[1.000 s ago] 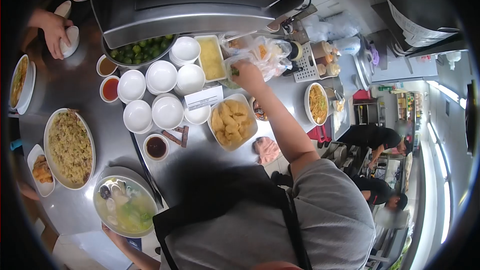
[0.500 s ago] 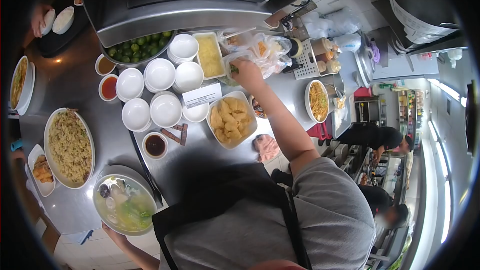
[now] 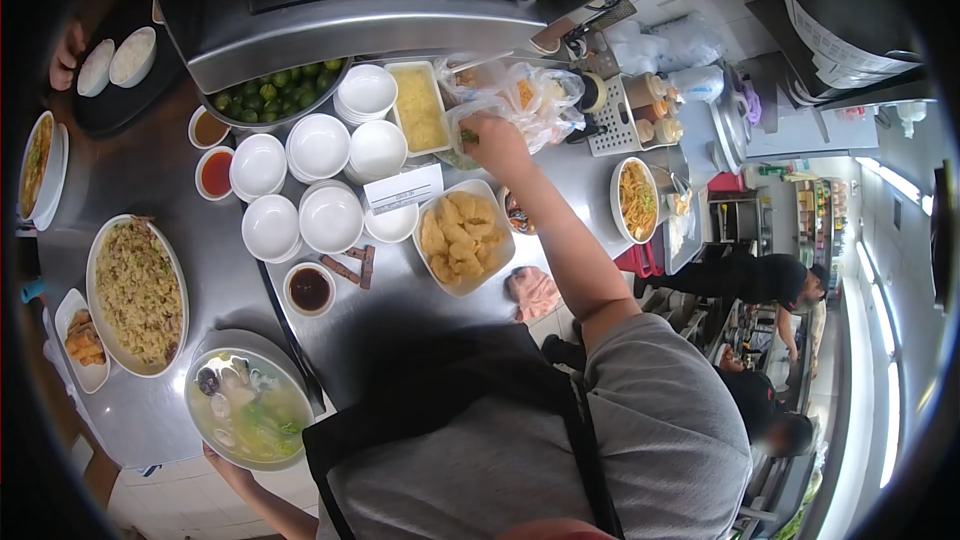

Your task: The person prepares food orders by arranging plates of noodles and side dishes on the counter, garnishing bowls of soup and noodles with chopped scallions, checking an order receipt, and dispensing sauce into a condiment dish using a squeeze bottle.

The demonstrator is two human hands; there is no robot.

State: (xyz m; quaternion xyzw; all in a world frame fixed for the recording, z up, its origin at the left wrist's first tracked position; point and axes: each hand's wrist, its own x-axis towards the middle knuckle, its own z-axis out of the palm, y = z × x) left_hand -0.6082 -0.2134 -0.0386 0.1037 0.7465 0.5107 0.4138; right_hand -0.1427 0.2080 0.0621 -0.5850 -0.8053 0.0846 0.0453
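Observation:
My left hand (image 3: 228, 467) is at the lower edge of an oval bowl of soup (image 3: 250, 408), its fingers gripping the rim and partly hidden under it. My right hand (image 3: 492, 143) reaches into an open plastic bag, fingers pinched on green herbs (image 3: 468, 137). Beside it are a white tub of yellow paste (image 3: 420, 108) and other clear bags (image 3: 530, 100). Nearer my body stands a square dish of golden fried pieces (image 3: 463, 238). A paper slip (image 3: 403, 189) rests over small white bowls (image 3: 332, 218).
A platter of fried rice (image 3: 138, 295), sauce cups (image 3: 309, 289), a basin of green limes (image 3: 270, 95) and a noodle bowl (image 3: 636, 200) stand around. A co-worker's hand (image 3: 68, 55) is beside two rice bowls (image 3: 132, 56) on a black tray. Two people work at the right.
The co-worker's hand has let go of a white bowl and drawn back from the two bowls on the black tray. Both my hands stay almost where they were. The people at the right have shifted.

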